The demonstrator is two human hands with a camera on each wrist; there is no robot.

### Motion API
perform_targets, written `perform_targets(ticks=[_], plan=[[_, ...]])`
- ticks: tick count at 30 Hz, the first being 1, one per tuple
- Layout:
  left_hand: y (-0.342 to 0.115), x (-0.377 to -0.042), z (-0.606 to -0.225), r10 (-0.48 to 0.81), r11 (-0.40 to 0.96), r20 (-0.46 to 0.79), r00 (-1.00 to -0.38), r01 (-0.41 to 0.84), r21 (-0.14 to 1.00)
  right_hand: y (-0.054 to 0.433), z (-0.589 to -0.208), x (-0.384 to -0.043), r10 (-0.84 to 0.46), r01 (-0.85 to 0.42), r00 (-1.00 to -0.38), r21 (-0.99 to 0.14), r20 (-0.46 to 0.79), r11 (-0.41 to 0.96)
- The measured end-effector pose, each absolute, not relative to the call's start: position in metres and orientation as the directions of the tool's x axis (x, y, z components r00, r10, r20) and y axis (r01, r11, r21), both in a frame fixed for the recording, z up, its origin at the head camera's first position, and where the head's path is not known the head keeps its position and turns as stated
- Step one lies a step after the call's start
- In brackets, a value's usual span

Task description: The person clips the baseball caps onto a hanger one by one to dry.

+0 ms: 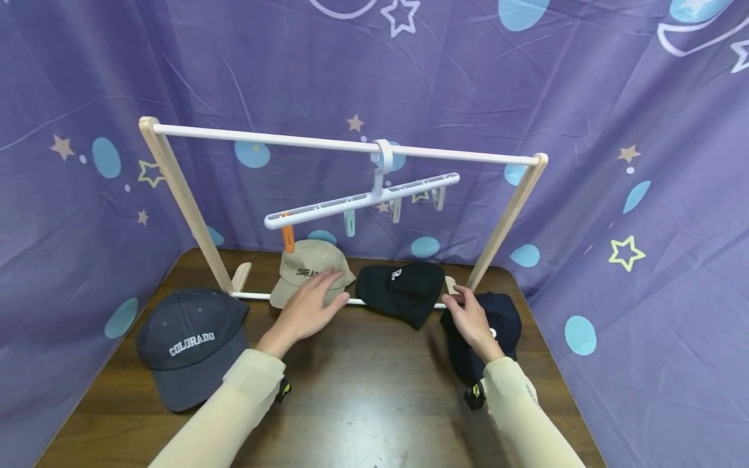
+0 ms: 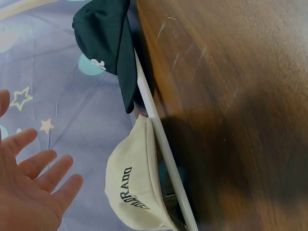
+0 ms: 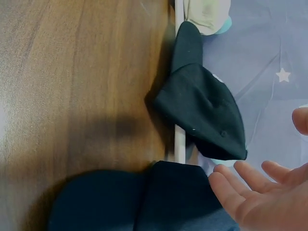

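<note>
My left hand (image 1: 309, 311) hovers in front of a beige cap (image 1: 307, 257) lettered COLORADO, holding nothing. In the left wrist view its fingers spread loosely beside the beige cap (image 2: 132, 180), apart from it. My right hand (image 1: 473, 325) is over the inner side of a navy cap (image 1: 506, 317); its fingers are extended, and whether it touches the cap is unclear. A black cap (image 1: 409, 289) with a small white emblem lies tilted between the hands, across the rack's lower bar. The right wrist view shows the right hand (image 3: 269, 195) just below this black cap (image 3: 202, 106).
A wood-and-white rack (image 1: 187, 195) stands at the table's back. From its top rod hangs a white clip hanger (image 1: 328, 209), slanted, bearing an orange clip (image 1: 289, 239) and several paler ones. A dark blue-grey COLORADO cap (image 1: 190, 351) lies left. Purple curtain (image 1: 468, 78) surrounds the table (image 1: 363, 383).
</note>
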State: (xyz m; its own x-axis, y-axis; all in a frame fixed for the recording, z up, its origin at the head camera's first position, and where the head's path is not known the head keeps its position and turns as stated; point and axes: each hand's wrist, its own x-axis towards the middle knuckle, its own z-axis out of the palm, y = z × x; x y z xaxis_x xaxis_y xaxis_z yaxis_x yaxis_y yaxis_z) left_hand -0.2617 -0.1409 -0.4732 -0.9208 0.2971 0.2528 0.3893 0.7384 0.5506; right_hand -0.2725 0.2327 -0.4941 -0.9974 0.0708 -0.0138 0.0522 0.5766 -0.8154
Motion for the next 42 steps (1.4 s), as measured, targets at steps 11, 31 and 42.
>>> perform_targets(ticks=[11, 31, 42], plan=[[-0.126, -0.266, -0.476, 0.316, 0.725, 0.258, -0.913, 0.408, 0.555, 0.229, -0.507, -0.282, 0.106, 0.11, -0.992, -0.894, -0.07, 0.435], [-0.1, -0.27, -0.49, 0.328, 0.7, 0.227, -0.917, 0.397, 0.594, 0.215, -0.508, -0.299, 0.094, 0.27, -0.96, -0.959, -0.262, 0.083], [-0.087, -0.27, -0.496, 0.311, 0.66, 0.194, -0.93, 0.358, 0.66, 0.21, -0.519, -0.308, 0.091, 0.327, -0.939, -0.943, -0.332, -0.066]])
